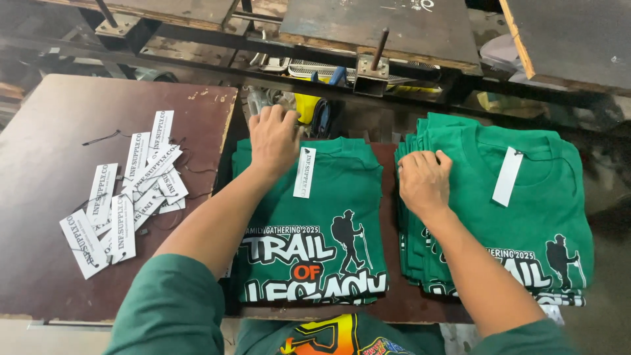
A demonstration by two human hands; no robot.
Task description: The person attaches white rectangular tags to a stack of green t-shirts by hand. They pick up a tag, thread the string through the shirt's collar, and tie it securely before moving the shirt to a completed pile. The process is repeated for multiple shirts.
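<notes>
Green shirts under both my hands

Folded green shirt lies left of the shirt stack. My right hand rests flat, fingers together, on that stack's left edge; my left hand presses the shirt's collar, fingers loosely together, beside its white tag.

White rectangular hang tags scattered on brown table; one tag per green shirt stack.
</notes>
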